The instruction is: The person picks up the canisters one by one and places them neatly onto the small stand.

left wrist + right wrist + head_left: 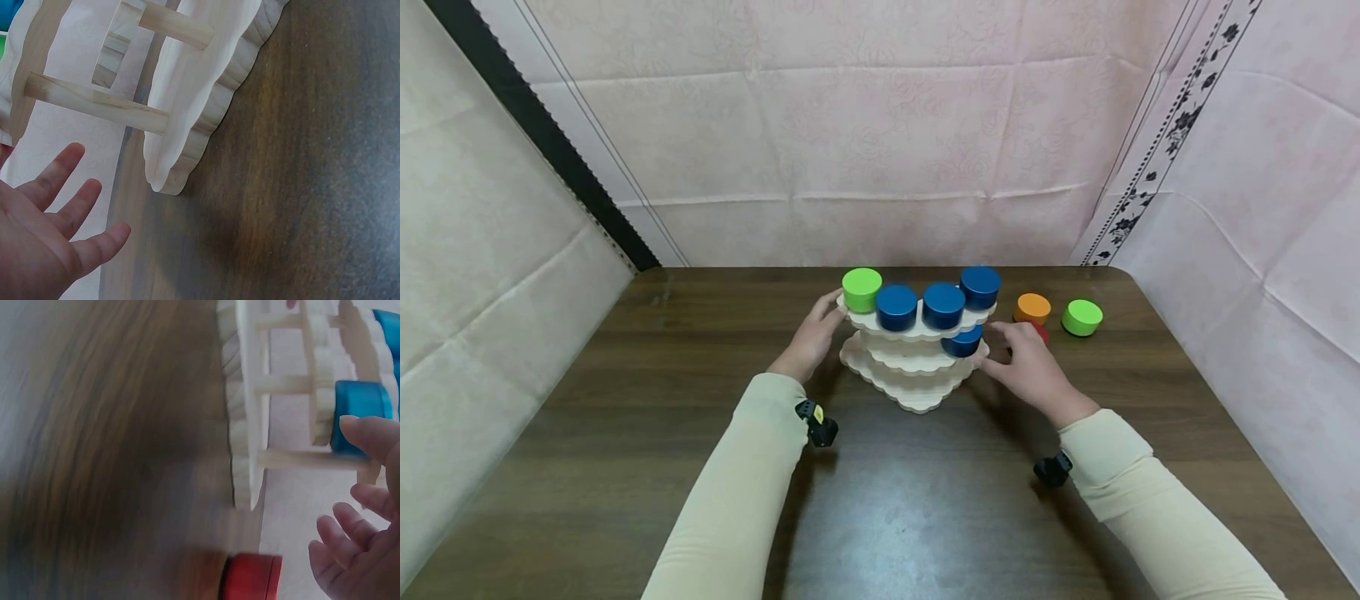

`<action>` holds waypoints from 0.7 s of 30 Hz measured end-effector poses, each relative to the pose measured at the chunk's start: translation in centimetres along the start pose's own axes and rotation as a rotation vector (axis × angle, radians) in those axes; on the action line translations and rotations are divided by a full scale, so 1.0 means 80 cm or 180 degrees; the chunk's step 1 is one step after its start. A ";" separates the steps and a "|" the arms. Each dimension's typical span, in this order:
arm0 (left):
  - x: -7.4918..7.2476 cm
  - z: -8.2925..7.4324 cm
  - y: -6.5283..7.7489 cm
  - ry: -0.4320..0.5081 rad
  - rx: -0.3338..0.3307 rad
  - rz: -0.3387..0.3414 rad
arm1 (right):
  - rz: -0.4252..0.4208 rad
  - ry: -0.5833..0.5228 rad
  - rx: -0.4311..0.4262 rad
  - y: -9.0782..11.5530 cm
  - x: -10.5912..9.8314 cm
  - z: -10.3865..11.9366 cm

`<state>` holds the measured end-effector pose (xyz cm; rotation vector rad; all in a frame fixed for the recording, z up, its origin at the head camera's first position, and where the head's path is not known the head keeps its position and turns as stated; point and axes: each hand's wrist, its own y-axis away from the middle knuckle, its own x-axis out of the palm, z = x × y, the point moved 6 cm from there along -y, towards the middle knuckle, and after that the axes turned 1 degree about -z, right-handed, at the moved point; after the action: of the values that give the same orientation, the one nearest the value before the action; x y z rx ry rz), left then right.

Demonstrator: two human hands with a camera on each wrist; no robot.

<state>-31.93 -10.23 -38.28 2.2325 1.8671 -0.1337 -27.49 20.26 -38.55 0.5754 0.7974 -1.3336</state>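
Note:
A pale wooden three-tier stand [920, 387] with scalloped edges stands on the brown table. On its top tier are a green cylinder [861, 293] and three blue cylinders [942, 306]. Another blue cylinder [353, 419] sits at the right end of the middle tier. My left hand [811, 340] holds the top tier's left edge; its lower fingers spread below the board, its thumb out of sight in the left wrist view. At the right side, my right hand [1028, 367] touches the middle-tier cylinder with its thumb, its other fingers loosely extended.
Right of the stand, an orange cylinder [1033, 307] and a second green cylinder [1082, 317] stand on the table. A red cylinder [250, 578] is near my right hand, mostly hidden in the head view. Pale cloth walls [880, 150] enclose the table's back and sides.

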 end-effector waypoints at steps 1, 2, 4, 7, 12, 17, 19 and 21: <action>0.000 0.000 0.000 -0.0001 0.0005 0.0002 | -0.0008 0.0086 -0.0017 0.000 -0.001 -0.002; 0.000 0.000 0.000 -0.0006 -0.0003 -0.0002 | -0.0012 0.0158 -0.0025 0.001 -0.002 -0.003; 0.000 0.000 0.000 -0.0013 -0.0018 -0.0012 | -0.0028 0.0296 -0.0038 0.001 -0.005 -0.007; 0.000 0.005 -0.004 -0.0034 -0.0018 -0.0035 | -0.0082 0.0474 -0.0088 0.001 -0.010 -0.014; 0.000 0.006 -0.005 -0.0076 -0.0033 -0.0037 | -0.0210 0.0740 -0.0134 -0.002 -0.020 -0.025; 0.000 0.005 -0.004 -0.0113 -0.0030 -0.0036 | -0.0215 0.0888 -0.0082 -0.004 -0.025 -0.036; 0.000 0.005 -0.004 -0.0110 -0.0029 -0.0040 | -0.0199 0.0923 -0.0056 -0.006 -0.026 -0.040; 0.000 0.004 -0.003 -0.0113 -0.0039 -0.0042 | -0.0181 0.0951 -0.0031 -0.007 -0.027 -0.044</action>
<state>-32.15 -10.27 -38.62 2.1954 1.8597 -0.1628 -28.75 24.19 -39.02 0.7602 1.0695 -1.3113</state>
